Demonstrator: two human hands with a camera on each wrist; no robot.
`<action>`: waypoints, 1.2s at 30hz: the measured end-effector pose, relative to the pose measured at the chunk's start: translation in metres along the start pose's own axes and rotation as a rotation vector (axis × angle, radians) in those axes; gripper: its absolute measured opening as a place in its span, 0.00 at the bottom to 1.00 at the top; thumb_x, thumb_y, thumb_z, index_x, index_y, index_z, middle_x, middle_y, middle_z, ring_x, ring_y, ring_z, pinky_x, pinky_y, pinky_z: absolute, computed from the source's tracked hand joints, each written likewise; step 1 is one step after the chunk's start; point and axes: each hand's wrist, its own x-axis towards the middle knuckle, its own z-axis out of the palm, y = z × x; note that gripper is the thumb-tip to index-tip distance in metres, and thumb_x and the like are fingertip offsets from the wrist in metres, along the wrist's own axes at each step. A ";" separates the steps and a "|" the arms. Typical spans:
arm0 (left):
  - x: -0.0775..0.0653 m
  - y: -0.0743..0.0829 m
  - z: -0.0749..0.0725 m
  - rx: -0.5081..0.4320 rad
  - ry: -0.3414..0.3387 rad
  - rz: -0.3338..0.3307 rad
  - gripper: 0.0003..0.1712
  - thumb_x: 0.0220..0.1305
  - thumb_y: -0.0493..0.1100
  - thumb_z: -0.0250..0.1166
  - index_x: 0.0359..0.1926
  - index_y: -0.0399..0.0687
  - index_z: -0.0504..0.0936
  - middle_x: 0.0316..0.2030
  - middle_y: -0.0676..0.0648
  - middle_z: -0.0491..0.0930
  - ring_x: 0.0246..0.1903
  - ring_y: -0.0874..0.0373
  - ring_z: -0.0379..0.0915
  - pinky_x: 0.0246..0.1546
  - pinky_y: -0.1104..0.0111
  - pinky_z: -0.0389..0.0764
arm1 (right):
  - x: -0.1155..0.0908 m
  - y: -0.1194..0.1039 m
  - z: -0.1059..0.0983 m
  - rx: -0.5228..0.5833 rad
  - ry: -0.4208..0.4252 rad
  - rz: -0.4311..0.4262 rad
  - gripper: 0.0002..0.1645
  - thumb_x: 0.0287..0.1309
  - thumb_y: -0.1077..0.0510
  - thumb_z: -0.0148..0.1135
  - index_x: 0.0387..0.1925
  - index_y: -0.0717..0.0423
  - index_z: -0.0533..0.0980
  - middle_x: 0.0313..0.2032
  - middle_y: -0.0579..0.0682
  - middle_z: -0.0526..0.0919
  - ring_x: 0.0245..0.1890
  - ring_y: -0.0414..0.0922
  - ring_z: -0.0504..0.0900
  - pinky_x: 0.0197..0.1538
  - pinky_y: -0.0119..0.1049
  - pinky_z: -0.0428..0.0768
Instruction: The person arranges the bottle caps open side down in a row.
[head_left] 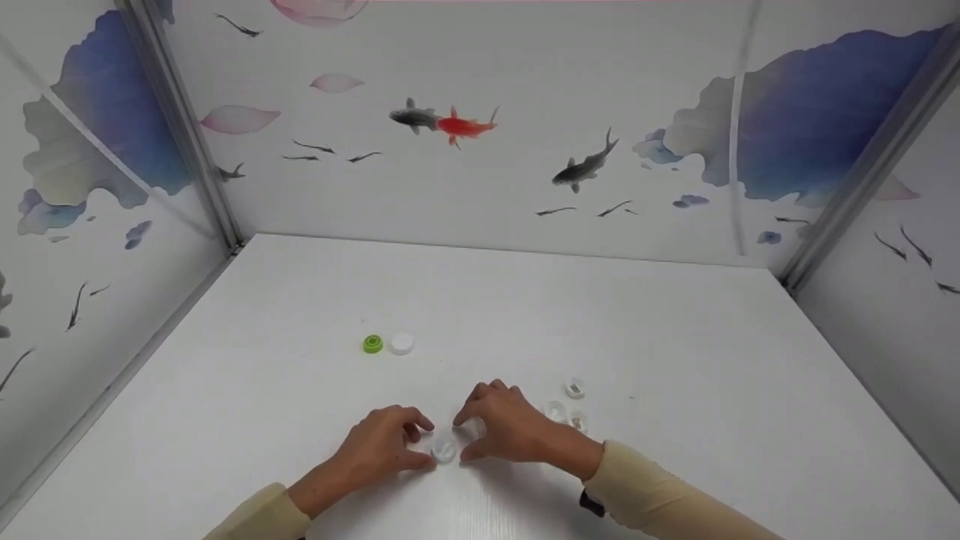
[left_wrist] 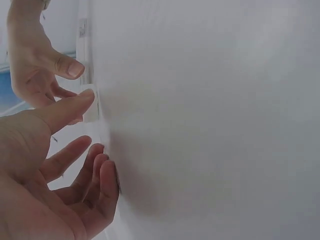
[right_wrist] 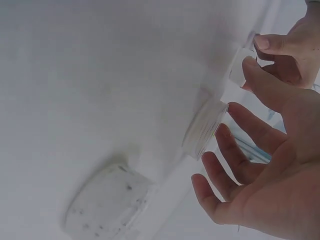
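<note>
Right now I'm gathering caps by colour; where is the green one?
In the head view, the green cap lies left of centre on the table, just left of a white cap and beyond the left hand.

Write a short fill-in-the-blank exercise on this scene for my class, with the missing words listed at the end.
1. In the head view, the green cap lies to the ____ of the white cap.
2. The small pale cap lies ____ the left hand and the right hand.
3. On the back wall, the painted fish touching the black fish is ____.

Missing words: left; between; red.
</note>
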 end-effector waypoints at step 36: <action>0.043 0.091 -0.034 -0.365 0.241 0.356 0.22 0.62 0.49 0.71 0.55 0.48 0.83 0.49 0.47 0.84 0.53 0.50 0.80 0.61 0.51 0.79 | -0.038 0.011 -0.099 0.399 0.411 -0.047 0.17 0.63 0.53 0.67 0.54 0.45 0.82 0.53 0.48 0.82 0.58 0.50 0.77 0.65 0.59 0.74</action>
